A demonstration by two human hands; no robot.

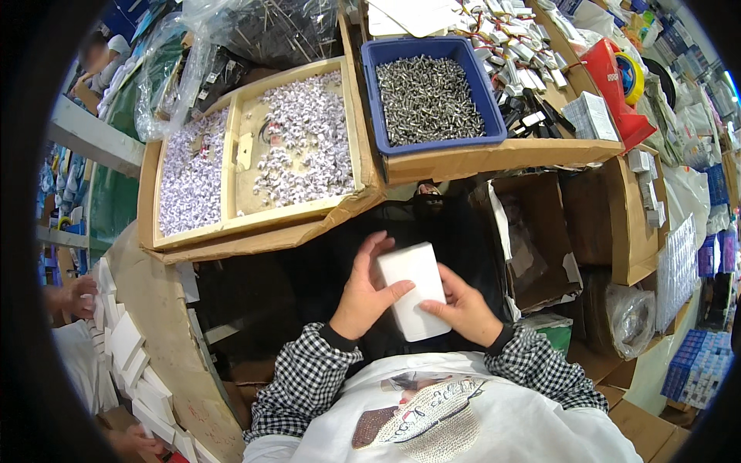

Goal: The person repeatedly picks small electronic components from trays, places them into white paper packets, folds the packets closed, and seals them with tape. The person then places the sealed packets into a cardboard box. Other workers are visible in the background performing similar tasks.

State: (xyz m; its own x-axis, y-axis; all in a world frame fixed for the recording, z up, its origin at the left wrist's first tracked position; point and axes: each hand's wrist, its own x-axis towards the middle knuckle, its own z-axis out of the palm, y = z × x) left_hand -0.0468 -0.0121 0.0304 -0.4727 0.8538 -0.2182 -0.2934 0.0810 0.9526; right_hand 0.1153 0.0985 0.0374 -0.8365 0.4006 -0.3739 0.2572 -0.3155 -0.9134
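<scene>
A plain white box (413,289), flat with rounded corners, is held tilted above my lap. My left hand (370,289) grips its left side, thumb pressed on the upper face and fingers raised along the left edge. On the other side my right hand (467,310) holds the box, thumb on the face and the remaining fingers partly hidden behind it. Both forearms wear black-and-white checked sleeves. Whatever lies on the underside of the box is hidden.
Ahead stands a divided wooden tray (228,193) of small white pieces. Right of it, a blue bin (494,127) contains small metal parts. A red tape dispenser (617,100) and open cardboard box (540,255) are at right. At left, another person's hand (77,297) is near stacked white boxes (127,339).
</scene>
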